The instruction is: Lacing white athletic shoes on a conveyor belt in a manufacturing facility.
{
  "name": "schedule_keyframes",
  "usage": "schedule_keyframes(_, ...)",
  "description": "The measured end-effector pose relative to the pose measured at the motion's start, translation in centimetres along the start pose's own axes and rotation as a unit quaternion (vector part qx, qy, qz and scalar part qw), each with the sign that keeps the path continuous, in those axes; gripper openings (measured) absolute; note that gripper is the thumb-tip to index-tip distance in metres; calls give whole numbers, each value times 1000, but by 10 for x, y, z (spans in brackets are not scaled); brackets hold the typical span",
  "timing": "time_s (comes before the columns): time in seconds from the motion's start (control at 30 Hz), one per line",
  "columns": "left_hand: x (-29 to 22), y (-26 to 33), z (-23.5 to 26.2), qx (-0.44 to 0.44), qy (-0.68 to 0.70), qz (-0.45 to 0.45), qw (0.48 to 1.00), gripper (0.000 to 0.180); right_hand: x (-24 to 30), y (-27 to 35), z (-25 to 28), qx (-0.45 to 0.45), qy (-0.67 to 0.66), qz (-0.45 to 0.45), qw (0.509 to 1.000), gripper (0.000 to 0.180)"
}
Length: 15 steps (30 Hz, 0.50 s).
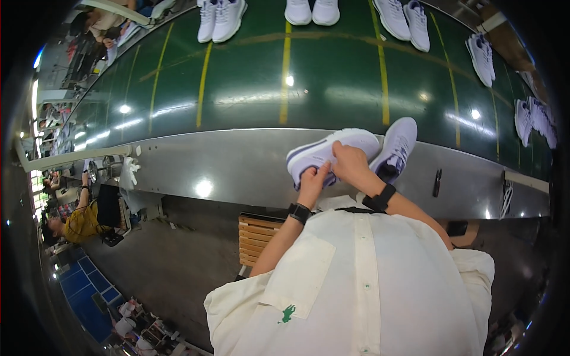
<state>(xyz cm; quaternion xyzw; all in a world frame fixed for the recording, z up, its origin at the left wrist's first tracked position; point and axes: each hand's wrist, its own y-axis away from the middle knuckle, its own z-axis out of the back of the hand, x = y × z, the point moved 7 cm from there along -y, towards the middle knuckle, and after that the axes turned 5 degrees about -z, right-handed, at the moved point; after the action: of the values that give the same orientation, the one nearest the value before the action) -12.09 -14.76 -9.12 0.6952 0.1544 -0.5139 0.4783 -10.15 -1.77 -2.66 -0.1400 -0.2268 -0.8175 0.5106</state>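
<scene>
A pale lavender-white sneaker (pixel 309 155) with a purple stripe along its sole lies tilted on its side in my hands, just above the steel ledge. My left hand (pixel 312 183) grips it by the opening and lower side, fingers closed. Across its side presses my right hand (pixel 349 160), fingers bent against the upper near the other hand's fingertips. A matching sneaker (pixel 396 148) stands just right of it, toe pointing away from me, resting over the edge between ledge and belt. Whatever may be pinched between my fingertips is too small to make out.
Beyond the steel ledge (pixel 237 160) runs a green conveyor belt (pixel 332 77) with yellow lines. Pairs of sneakers (pixel 222 21) stand along its far side. A small black tool (pixel 437 183) lies on the ledge at right. A slatted wooden seat (pixel 256 237) is below; a person in yellow (pixel 83 222) sits at left.
</scene>
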Motion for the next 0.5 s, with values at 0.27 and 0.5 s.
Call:
schedule_keyframes(0.27,-3,-8,4,-35,39,-24,998,42,-45,18,-14,193,-558,-244,769,11)
schedule_keyframes(0.5,-10,-18,6,-32,67,27,997,36,-67,-5,8,165,-555,-229,783,12)
